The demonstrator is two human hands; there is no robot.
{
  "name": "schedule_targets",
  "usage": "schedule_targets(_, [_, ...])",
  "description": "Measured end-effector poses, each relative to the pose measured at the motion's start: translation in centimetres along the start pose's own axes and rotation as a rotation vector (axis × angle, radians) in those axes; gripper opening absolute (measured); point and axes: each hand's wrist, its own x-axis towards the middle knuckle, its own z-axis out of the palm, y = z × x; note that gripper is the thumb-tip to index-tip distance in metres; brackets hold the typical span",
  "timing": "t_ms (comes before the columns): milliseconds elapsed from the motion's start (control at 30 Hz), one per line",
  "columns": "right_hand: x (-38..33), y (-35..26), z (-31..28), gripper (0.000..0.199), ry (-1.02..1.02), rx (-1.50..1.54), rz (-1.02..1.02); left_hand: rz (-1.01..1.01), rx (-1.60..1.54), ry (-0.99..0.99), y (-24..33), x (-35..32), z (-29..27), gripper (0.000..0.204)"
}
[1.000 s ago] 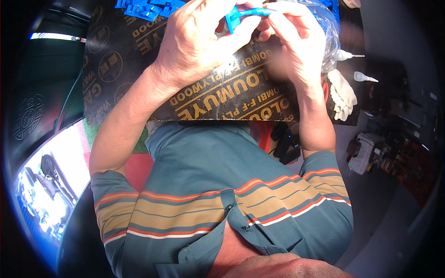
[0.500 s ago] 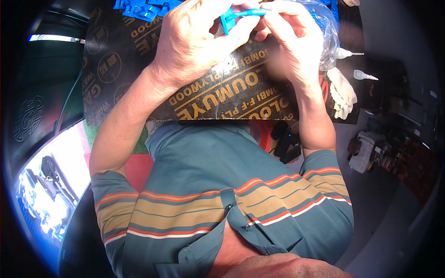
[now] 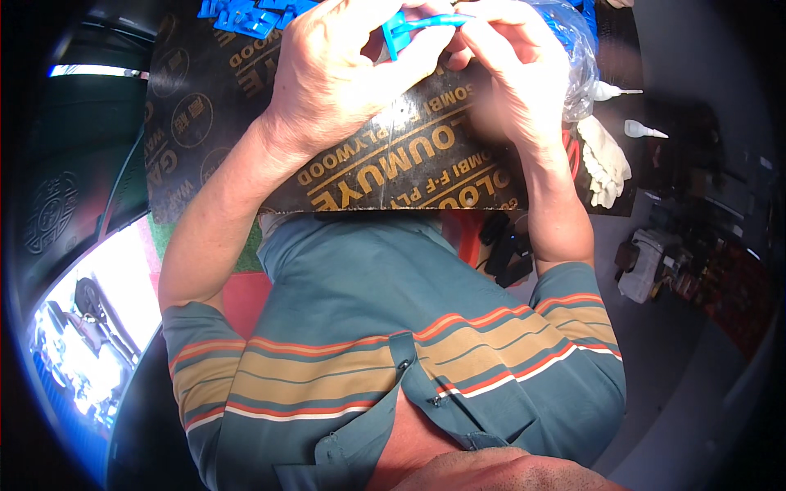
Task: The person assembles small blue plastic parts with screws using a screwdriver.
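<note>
A bright blue plastic part (image 3: 396,36), with a flat flange at one end and a slim curved stem, is held between both hands over the board. My left hand (image 3: 336,78) closes round its flanged end, thumb stretched along beneath the stem. At the stem's tip, the fingertips of my right hand (image 3: 520,69) pinch it. Glare whitens the skin on both hands, and the farther fingers are partly cut off by the upper edge. Several similar blue parts (image 3: 250,18) lie on the board beyond my left hand.
The dark printed plywood board (image 3: 368,176) serves as a worktop, its near edge at my waist. On the right are a clear plastic bag (image 3: 580,61) of blue parts, a white nozzle bottle (image 3: 606,91), a second small bottle (image 3: 644,130), a pale work glove (image 3: 603,164) and something red (image 3: 571,155).
The blue part and my left hand have shifted slightly to the left. My right hand stays at the stem's tip with almost the same grip.
</note>
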Motion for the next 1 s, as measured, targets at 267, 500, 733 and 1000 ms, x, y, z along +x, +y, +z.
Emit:
schedule_targets(267, [-0.01,-0.02,-0.26,0.019,-0.027,-0.023,-0.005,-0.035,-0.008,-0.008,0.59,0.08,-0.14,0.02])
schedule_targets(500, [-0.05,-0.07,-0.17,0.018,-0.022,-0.007,0.003,-0.004,0.027,-0.002,0.19,0.03,0.0,0.02])
schedule_targets(733, [0.08,0.25,-0.28,0.018,-0.033,0.013,-0.026,-0.031,-0.018,0.005,0.3,-0.05,-0.04,0.02])
schedule_targets(1000, [-0.01,0.14,-0.31,0.017,-0.016,-0.017,-0.02,-0.095,0.002,-0.034,0.97,0.18,-0.36,0.02])
